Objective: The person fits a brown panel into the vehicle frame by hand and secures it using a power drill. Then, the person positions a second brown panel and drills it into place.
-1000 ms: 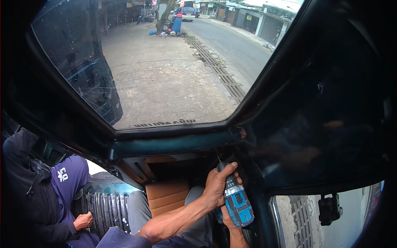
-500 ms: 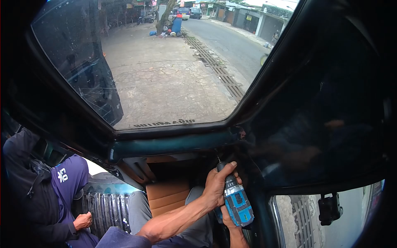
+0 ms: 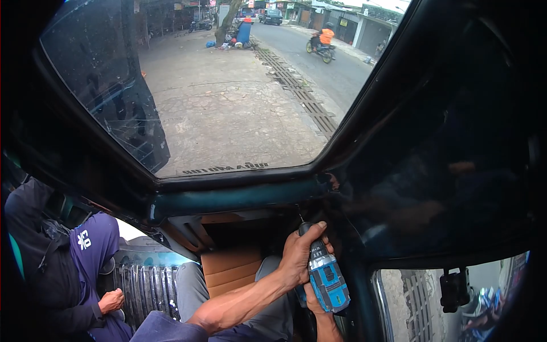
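Observation:
A blue and grey cordless drill (image 3: 329,285) is held upright in front of me, its thin bit (image 3: 301,215) pointing up at the dark area just below the green metal bar (image 3: 239,199). My left hand (image 3: 302,255) wraps round the drill's front end by the black chuck, thumb on top. Lower down, my right hand (image 3: 314,302) grips the drill's handle from behind, with its fingers mostly hidden by the tool's body. Where the bit's tip meets the dark surface is in shadow.
A windscreen (image 3: 239,125) spans the top, a street beyond it. Dark trim (image 3: 433,171) fills the right side above a side window with a black fitting (image 3: 454,288). A brown quilted seat (image 3: 231,271) lies below. Another person (image 3: 57,256) sits at left, beside a ribbed surface (image 3: 149,288).
Both hands and the drill stay practically in place. Outside, a motorcycle rider in orange has come into view on the road, and traffic shows in the side window.

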### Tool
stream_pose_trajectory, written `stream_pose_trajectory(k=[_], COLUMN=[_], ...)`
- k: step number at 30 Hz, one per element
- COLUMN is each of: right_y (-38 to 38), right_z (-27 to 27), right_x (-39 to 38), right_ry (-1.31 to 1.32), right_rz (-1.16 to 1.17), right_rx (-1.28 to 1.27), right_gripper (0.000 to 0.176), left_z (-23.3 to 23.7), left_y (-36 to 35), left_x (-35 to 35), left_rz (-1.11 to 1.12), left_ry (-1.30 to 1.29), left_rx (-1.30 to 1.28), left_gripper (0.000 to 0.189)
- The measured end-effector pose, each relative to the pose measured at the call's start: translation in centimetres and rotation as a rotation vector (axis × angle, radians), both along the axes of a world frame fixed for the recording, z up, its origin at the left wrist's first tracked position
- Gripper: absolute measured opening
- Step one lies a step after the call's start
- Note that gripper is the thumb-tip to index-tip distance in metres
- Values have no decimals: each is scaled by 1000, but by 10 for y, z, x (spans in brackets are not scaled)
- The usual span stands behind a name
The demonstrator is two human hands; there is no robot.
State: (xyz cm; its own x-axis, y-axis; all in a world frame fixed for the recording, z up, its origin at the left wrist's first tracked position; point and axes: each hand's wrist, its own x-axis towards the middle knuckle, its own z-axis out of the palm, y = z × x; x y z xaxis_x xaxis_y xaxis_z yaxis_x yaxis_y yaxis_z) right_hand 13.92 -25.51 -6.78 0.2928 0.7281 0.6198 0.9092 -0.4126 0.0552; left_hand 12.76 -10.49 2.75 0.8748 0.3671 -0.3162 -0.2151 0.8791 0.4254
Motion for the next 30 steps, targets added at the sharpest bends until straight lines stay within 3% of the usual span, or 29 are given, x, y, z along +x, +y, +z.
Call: stream_pose_trajectory(k=[3, 5, 12, 14, 24, 30], right_y=[2, -2, 2, 4, 8, 5], right_z=[1, -8, -8, 0, 2, 5], right_x=[2, 1, 1, 0, 3, 1], right_ry=[-45, 116, 59, -112, -69, -40], right_rz=[24, 87, 72, -47, 17, 0], right_rx=[42, 22, 47, 3, 93, 34], right_gripper=[8, 19, 19, 12, 17, 10], left_z=[-1, -2, -3, -3, -1, 3], left_y=[1, 1, 2, 2, 3, 3], left_x=[0, 1, 0, 1, 1, 1], left_rz=[-10, -1, -8, -4, -10, -5], left_ry=[-19, -9, -8, 0, 12, 13], left_rx=[-1, 3, 10, 19, 8, -10], left_gripper=[28, 29, 29, 29, 29, 30])
